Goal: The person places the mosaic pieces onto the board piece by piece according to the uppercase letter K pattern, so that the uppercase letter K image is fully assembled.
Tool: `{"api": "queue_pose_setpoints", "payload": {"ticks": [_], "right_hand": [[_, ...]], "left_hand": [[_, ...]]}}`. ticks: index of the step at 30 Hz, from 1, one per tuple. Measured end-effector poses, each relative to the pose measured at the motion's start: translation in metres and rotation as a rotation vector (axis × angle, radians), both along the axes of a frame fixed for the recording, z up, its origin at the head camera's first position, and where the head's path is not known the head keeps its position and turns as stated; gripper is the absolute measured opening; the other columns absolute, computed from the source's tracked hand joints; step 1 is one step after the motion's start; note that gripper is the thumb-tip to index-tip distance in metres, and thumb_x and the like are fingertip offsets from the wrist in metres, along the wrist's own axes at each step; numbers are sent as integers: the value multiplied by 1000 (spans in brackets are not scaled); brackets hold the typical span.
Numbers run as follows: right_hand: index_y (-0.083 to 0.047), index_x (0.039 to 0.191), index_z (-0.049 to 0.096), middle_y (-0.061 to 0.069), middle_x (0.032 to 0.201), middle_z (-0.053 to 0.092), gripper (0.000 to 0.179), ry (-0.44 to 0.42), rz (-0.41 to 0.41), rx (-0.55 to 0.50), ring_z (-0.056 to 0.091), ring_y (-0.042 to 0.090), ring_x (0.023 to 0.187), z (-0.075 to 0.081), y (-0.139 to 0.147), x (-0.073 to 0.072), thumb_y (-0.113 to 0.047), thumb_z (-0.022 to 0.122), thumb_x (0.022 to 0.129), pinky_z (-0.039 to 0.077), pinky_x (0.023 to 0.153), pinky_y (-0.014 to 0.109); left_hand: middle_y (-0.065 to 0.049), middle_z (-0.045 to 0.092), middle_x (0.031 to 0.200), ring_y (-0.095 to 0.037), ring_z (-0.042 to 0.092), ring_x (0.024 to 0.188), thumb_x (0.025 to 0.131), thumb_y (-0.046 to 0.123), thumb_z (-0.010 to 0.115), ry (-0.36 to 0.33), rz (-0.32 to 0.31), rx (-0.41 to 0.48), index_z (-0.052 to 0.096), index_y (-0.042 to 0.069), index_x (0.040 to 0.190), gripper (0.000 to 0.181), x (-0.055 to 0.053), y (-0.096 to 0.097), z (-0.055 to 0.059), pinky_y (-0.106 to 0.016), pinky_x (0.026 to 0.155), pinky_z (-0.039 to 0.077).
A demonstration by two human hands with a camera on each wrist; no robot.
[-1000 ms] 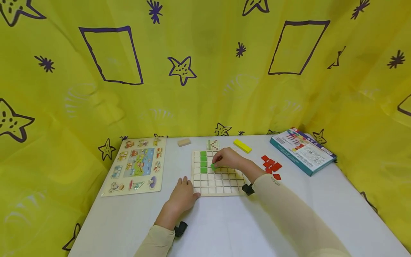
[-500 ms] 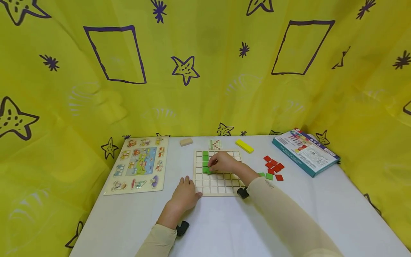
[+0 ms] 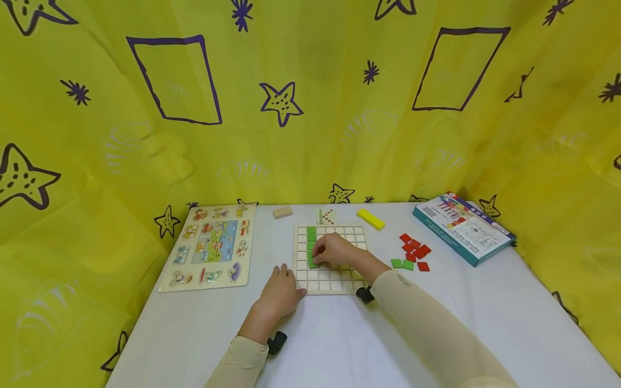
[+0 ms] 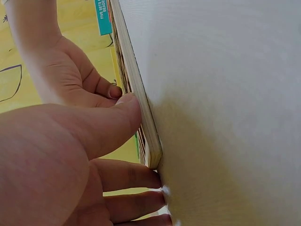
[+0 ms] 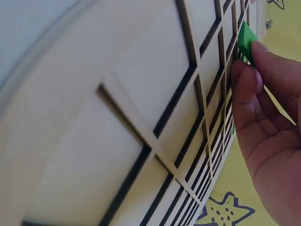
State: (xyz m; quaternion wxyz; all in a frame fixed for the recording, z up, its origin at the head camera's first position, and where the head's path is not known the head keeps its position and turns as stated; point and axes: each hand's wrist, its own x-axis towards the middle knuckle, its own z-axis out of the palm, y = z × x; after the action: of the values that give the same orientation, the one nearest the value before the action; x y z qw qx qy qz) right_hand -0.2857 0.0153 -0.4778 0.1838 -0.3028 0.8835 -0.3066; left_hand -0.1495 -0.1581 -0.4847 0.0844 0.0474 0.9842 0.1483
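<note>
A wooden grid board (image 3: 336,285) lies on the white table with a column of green square tiles (image 3: 311,237) in its second column from the left. My right hand (image 3: 335,249) pinches a green tile (image 5: 245,43) between thumb and fingertips, at the lower end of that column. In the right wrist view this tile stands tilted against the grid; in the head view my fingers partly cover it. At the board's near left corner rests my left hand (image 3: 277,292). Its thumb touches the board's edge, and its other fingers extend along the left side.
Right of the board lie loose red tiles (image 3: 410,247) and two green tiles (image 3: 397,263). A pattern card (image 3: 326,216), a yellow bar (image 3: 371,219) and a wooden block (image 3: 283,213) sit behind. A picture puzzle (image 3: 213,245) lies left, a box (image 3: 463,229) right.
My right hand has moved left and slightly down with the green tile, to the lower end of the green column. The left hand stays at the board's corner. The head view has shifted slightly.
</note>
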Motion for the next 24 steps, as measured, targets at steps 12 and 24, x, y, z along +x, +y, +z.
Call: {"api": "queue_pose_setpoints", "payload": {"ticks": [12,24], "right_hand": [[-13,81,73,-6,75,65,10,37,14,27,57,12,71,3,-6,10,-13,79,88,50,67,27],[-16,81,73,-8,75,65,10,62,28,58,57,11,72,5,-5,11,-14,78,90,50,69,27]], "left_hand": [[-35,38,150,-50,33,141,99,35,65,-12,5,-1,45,-19,139,71,1,1,2,-53,113,36],[-36,39,148,-50,34,141,98,34,66,1,4,-1,46,-20,138,70,2,2,2,-52,114,35]]}}
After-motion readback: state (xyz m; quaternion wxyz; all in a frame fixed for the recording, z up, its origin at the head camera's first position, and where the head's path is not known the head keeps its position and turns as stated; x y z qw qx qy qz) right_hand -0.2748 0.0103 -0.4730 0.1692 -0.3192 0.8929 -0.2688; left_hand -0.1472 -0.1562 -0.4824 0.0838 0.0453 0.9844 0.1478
